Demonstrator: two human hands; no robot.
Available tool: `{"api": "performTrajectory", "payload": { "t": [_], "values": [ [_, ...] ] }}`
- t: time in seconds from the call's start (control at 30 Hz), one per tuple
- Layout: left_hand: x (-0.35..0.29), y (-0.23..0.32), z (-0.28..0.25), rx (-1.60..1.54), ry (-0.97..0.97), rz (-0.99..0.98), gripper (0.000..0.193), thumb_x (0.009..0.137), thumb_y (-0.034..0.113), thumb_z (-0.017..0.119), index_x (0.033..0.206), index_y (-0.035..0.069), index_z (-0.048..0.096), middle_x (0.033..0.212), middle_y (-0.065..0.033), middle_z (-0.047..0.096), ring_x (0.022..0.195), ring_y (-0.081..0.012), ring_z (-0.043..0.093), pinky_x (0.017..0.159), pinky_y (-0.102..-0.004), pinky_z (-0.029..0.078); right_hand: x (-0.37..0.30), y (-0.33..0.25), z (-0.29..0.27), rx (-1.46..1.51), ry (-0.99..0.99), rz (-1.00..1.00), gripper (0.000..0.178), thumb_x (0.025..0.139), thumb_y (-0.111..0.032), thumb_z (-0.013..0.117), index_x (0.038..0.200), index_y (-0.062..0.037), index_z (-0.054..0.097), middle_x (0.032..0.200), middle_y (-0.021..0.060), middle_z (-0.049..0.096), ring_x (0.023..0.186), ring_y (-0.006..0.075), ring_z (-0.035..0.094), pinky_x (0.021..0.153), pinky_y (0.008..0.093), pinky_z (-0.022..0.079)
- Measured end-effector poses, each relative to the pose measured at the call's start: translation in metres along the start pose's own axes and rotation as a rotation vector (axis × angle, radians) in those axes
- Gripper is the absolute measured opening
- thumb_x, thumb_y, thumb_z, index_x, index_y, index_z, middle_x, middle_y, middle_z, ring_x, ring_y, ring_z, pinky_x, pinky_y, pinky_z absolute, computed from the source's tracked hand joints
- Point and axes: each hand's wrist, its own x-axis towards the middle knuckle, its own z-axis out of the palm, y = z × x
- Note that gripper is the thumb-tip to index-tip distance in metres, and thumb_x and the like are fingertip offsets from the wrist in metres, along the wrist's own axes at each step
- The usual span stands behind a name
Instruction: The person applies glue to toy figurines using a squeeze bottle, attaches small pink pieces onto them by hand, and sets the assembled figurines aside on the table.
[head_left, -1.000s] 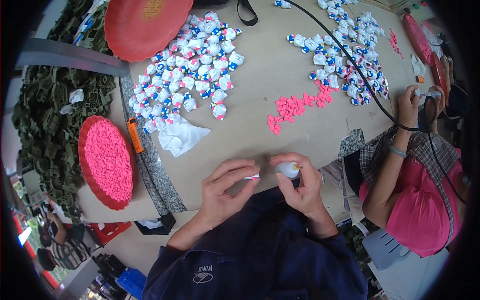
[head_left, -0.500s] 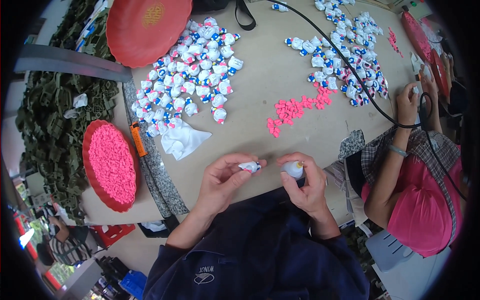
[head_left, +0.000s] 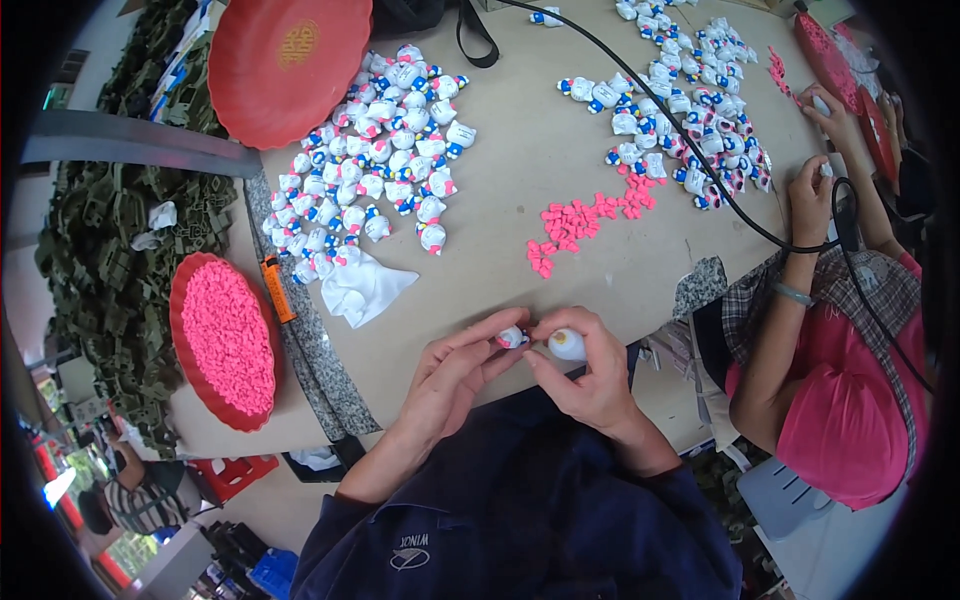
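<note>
My left hand pinches a small white figurine with pink on it between thumb and fingers. A small white squeeze bottle with a yellowish tip is gripped in my right hand, its tip turned toward the figurine and close to it. Whether tip and figurine touch, I cannot tell. Beyond my hands lie loose pink pieces on the table. A crumpled white cloth rests at the near edge of a heap of white, blue and pink figurines.
At left stands a red scalloped tray of pink pieces; another red tray is farther back. More figurines lie far right, crossed by a black cable. A co-worker in pink sits at right. Dark green pieces are piled at left.
My right hand has moved left with the bottle, nearer the figurine. The figurine has turned in my left hand, whose fingers are now straighter. The co-worker's far hand has moved farther away.
</note>
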Motion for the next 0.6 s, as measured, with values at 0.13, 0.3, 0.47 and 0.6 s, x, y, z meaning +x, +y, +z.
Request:
{"api": "performTrajectory", "payload": {
  "t": [0.13, 0.3, 0.47, 0.6],
  "values": [
    [-0.005, -0.003, 0.004, 0.223, 0.065, 0.068, 0.041, 0.089, -0.006, 0.046, 0.13, -0.001, 0.046, 0.128, -0.0152, 0.047, 0.115, -0.0215, 0.051, 0.101, -0.0341, 0.041, 0.001, 0.003, 0.007, 0.02, -0.008, 0.048, 0.029, 0.075, -0.002, 0.069, 0.1, -0.0011, 0.056, 0.091, 0.0129, 0.063, 0.08, 0.0249, 0.064, 0.069, 0.0304, 0.05],
    [-0.001, -0.007, -0.001, 0.548, 0.082, 0.18, 0.05, 0.085, -0.01, 0.054, 0.132, 0.003, 0.045, 0.117, -0.0106, 0.052, 0.108, -0.0165, 0.054, 0.095, -0.0297, 0.046, 0.002, 0.002, 0.007, 0.084, -0.013, 0.123, 0.03, 0.076, -0.004, 0.07, 0.102, -0.0014, 0.055, 0.09, 0.0098, 0.066, 0.081, 0.018, 0.065, 0.07, 0.0279, 0.05],
    [-0.002, -0.009, 0.004, 0.619, 0.159, 0.221, 0.046, 0.082, -0.007, 0.061, 0.126, 0.005, 0.052, 0.116, -0.0094, 0.053, 0.105, -0.0162, 0.056, 0.089, -0.0274, 0.051, 0.004, 0.001, 0.006, 0.141, -0.028, 0.182, 0.03, 0.078, -0.005, 0.07, 0.104, -0.0014, 0.054, 0.089, 0.0074, 0.067, 0.081, 0.0127, 0.064, 0.071, 0.0263, 0.051],
    [-0.003, -0.006, 0.005, 0.709, 0.133, 0.26, 0.044, 0.081, -0.008, 0.063, 0.122, 0.004, 0.056, 0.115, -0.0096, 0.053, 0.105, -0.0161, 0.056, 0.085, -0.0277, 0.053, 0.004, 0.0, 0.004, 0.145, -0.031, 0.201, 0.03, 0.078, -0.004, 0.069, 0.104, -0.0012, 0.055, 0.088, 0.007, 0.067, 0.08, 0.0121, 0.064, 0.07, 0.026, 0.05]
  ]
}}
